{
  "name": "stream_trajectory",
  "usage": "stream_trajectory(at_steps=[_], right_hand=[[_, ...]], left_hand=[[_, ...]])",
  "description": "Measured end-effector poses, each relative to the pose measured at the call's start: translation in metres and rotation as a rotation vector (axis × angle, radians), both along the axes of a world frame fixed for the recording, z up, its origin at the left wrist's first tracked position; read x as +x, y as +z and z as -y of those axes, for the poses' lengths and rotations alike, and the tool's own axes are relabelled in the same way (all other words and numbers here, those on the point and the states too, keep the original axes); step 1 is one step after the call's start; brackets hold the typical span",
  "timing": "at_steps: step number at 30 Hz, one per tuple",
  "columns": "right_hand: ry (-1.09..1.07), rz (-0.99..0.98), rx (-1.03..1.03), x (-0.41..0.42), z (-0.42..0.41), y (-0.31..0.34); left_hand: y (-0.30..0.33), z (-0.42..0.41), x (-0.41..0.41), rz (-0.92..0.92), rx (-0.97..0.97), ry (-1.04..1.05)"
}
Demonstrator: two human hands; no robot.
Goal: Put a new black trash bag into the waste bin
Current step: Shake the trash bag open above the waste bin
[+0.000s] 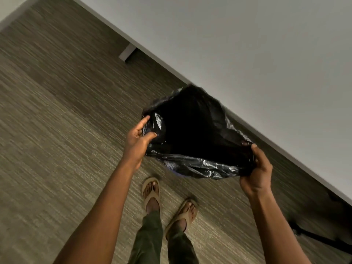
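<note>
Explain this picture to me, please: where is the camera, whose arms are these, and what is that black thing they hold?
There is no machine here. The single picture comes from a camera worn on a person's head, looking down, so the view is tilted. The left hand and right hand each grip an edge of a black trash bag, pulling its mouth open. A little purple peeks out beneath it, perhaps the bin; I cannot be sure. Below are the person's sandalled feet on a grey-brown carpet, with a pale tabletop at upper right.
</note>
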State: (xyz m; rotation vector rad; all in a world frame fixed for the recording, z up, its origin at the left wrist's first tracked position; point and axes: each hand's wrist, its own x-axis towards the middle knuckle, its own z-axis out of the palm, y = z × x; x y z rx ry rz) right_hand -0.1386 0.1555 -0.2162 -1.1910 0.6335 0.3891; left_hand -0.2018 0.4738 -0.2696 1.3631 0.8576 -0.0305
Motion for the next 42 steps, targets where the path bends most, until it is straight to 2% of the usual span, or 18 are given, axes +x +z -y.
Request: stream_trajectory(at_steps=[2,6,9,14,17,22,26,30,32,34,36,37,40,42], right_hand=[[-0.043,-0.034,-0.024,-0.001,-0.001,-0.025],[-0.153,-0.101,-0.024,-0.001,-0.008,-0.079],[-0.190,-0.168,-0.089,-0.007,-0.011,-0.121],[-0.044,-0.398,-0.417,-0.023,-0.004,-0.183],[0.132,-0.381,-0.608,-0.039,0.010,-0.210],[-0.014,-0.282,-1.010,-0.022,0.037,-0.234],[0.272,-0.311,-0.971,-0.010,0.049,-0.252],[0.323,-0.304,-0.735,-0.003,0.047,-0.250],[0.300,-0.208,-0.770,0.000,0.040,-0.245],[0.276,0.121,-1.110,0.000,0.029,-0.241],[0.433,0.506,-1.387,-0.001,0.009,-0.241],[0.589,0.569,-1.401,-0.001,-0.004,-0.241],[0.969,0.425,-1.245,0.000,-0.035,-0.258],[1.019,0.373,-1.205,0.008,-0.044,-0.274]], left_hand=[[-0.023,0.005,-0.002,-0.042,0.082,-0.061],[-0.075,0.022,-0.006,-0.133,0.420,-0.173],[-0.108,0.035,-0.014,-0.249,0.533,-0.292],[-0.149,0.050,-0.028,-0.417,0.617,-0.409],[-0.167,0.056,-0.040,-0.435,0.626,-0.414],[-0.178,0.057,-0.033,-0.386,0.735,-0.269],[-0.185,0.049,-0.023,-0.394,0.720,-0.290],[-0.191,0.050,-0.014,-0.335,0.732,-0.340],[-0.192,0.050,-0.006,-0.360,0.761,-0.386],[-0.194,0.050,0.001,-0.399,0.797,-0.442],[-0.199,0.049,0.006,-0.420,0.839,-0.509],[-0.201,0.049,0.008,-0.423,0.859,-0.543],[-0.204,0.048,0.012,-0.448,0.902,-0.630],[-0.209,0.044,0.014,-0.487,0.906,-0.690]])
